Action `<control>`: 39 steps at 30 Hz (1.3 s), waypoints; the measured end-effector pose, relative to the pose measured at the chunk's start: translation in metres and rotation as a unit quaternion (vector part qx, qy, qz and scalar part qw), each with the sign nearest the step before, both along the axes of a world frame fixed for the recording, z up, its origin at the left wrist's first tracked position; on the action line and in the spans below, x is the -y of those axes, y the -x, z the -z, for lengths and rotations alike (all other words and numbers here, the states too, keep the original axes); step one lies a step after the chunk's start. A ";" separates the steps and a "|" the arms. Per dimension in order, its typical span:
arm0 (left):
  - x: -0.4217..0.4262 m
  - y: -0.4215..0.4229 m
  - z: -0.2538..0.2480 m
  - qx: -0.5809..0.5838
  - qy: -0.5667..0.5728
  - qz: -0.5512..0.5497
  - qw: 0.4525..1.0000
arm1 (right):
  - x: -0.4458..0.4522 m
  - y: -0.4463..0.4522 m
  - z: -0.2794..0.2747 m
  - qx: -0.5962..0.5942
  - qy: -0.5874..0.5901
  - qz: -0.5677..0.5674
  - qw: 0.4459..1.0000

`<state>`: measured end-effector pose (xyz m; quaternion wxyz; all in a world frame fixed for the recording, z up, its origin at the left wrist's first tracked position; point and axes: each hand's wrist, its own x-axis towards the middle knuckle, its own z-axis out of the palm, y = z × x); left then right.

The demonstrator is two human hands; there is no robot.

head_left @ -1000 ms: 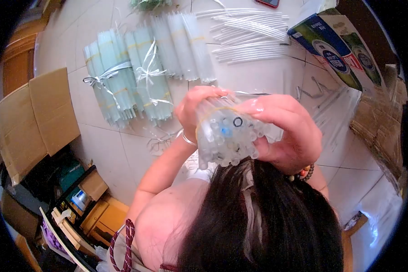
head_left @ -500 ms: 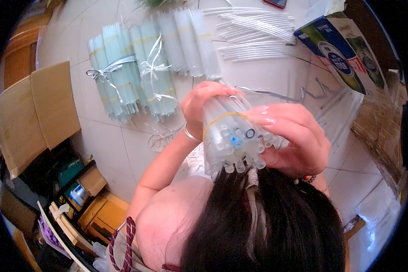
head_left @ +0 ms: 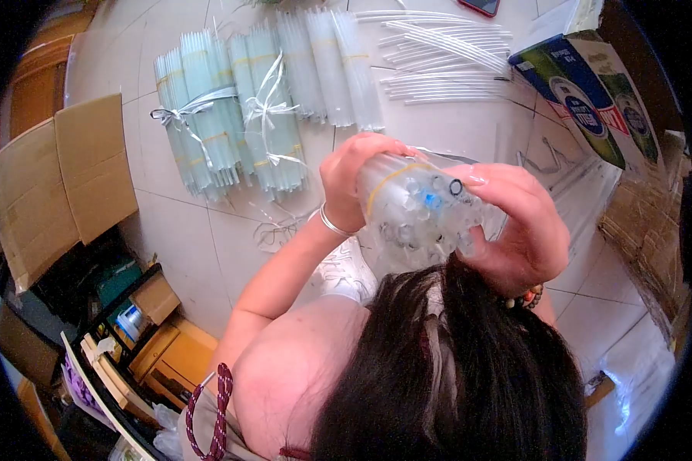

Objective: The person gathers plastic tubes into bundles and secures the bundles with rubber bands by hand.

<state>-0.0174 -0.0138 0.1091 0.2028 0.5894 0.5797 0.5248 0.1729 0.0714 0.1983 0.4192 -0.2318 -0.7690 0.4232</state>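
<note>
A bundle of clear plastic tubes [head_left: 407,207] is held up in front of me, its open ends facing the camera and a yellow rubber band around it. One tube end has a dark ring and another spot is blue. My left hand [head_left: 354,173] is wrapped round the far left side of the bundle. At the right edge of the tube ends, my right hand [head_left: 523,219] is curled, with fingers above and thumb below. Beyond lie tied bundles of greenish tubes [head_left: 207,115], banded whitish tubes [head_left: 323,69] and loose thin tubes [head_left: 446,54] on the floor.
An open cardboard box [head_left: 61,184] stands at the left, above a shelf with a wooden drawer [head_left: 181,357]. A printed carton [head_left: 584,100] is at the upper right, near a phone [head_left: 480,6]. Clear plastic wrap [head_left: 569,192] and a silvery strip lie on the tiled floor.
Both hands and the bundle have shifted right in the view, and the bundle's ends have turned slightly. The floor items have also shifted right and up, and more of a white shoe shows.
</note>
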 end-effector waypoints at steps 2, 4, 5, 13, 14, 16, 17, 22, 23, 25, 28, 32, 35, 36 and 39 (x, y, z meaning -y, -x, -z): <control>0.000 -0.003 0.000 0.026 0.017 -0.011 0.999 | 0.000 0.001 0.001 0.008 -0.009 0.015 1.000; 0.003 -0.002 0.003 -0.007 0.030 -0.029 0.999 | -0.002 0.001 0.007 0.018 -0.004 0.021 1.000; 0.002 -0.001 0.004 -0.024 0.036 -0.038 0.998 | -0.003 0.000 0.010 0.025 0.004 0.021 0.999; -0.016 -0.008 0.002 0.212 0.261 0.001 0.942 | -0.032 0.017 0.043 -0.026 0.128 -0.084 0.988; -0.017 -0.009 0.017 0.272 0.298 0.026 0.914 | -0.030 0.021 0.047 -0.036 0.147 -0.101 0.983; -0.024 -0.014 0.035 0.329 0.224 0.088 0.913 | -0.023 0.027 0.053 -0.049 0.217 -0.141 0.965; -0.032 -0.018 0.023 0.288 0.142 0.120 0.939 | -0.022 0.027 0.057 -0.040 0.220 -0.151 0.963; -0.020 -0.030 0.098 0.342 0.232 0.120 0.903 | -0.021 0.023 0.096 0.037 0.120 -0.133 0.983; -0.024 -0.030 0.095 0.260 0.174 0.115 0.943 | -0.019 0.022 0.111 0.042 0.108 -0.121 0.986; -0.027 -0.031 0.098 0.196 0.127 0.115 0.965 | -0.014 0.021 0.130 0.022 0.121 -0.100 0.987; -0.033 -0.027 0.128 0.245 0.139 0.153 0.947 | -0.011 0.021 0.146 -0.007 0.139 -0.086 0.987; -0.051 -0.017 0.140 0.053 0.104 0.176 0.978 | -0.019 0.013 0.168 0.104 0.154 -0.038 0.982; -0.051 -0.018 0.120 -0.052 0.137 0.145 0.978 | -0.043 0.006 0.145 0.037 0.303 0.057 0.951; -0.048 -0.017 0.121 -0.096 0.130 0.150 0.975 | -0.055 0.003 0.131 -0.015 0.353 0.092 0.931; -0.033 -0.005 0.137 -0.210 0.133 0.164 0.955 | -0.087 -0.035 0.117 -0.062 0.177 0.130 0.974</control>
